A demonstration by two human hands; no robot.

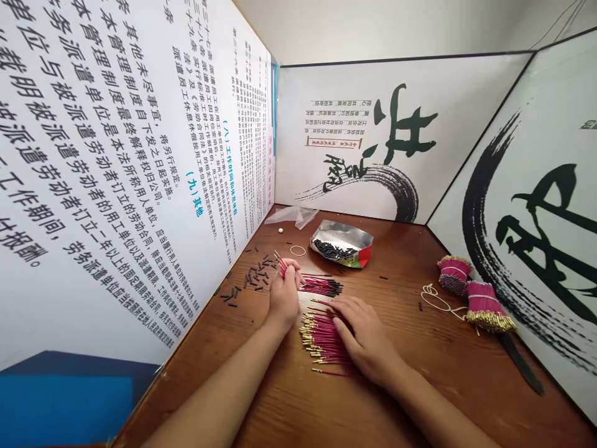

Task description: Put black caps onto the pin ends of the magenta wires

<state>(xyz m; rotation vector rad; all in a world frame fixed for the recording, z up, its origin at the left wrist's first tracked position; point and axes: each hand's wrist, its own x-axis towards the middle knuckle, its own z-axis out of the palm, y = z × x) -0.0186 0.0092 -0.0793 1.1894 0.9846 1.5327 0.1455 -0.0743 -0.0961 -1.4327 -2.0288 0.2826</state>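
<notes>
My left hand (285,292) is closed around a small bunch of pink sticks with gold tips (282,267), their tips pointing up and to the left. To its right lies a row of pink sticks with black ends (324,285). My right hand (361,330) rests with its fingers spread over the right part of a loose pile of gold-tipped pink sticks (321,336). Its fingertips touch the upper sticks, and the palm side is hidden. One separate stick (329,372) lies below the pile.
Black tubes (256,277) lie scattered left of my left hand. An open foil bag (361,239) holds more of them. Two tied pink bundles (485,298), a pale cord (436,302) and a dark blade (522,364) are at the right. Printed panels (345,137) enclose the wooden table (401,274).
</notes>
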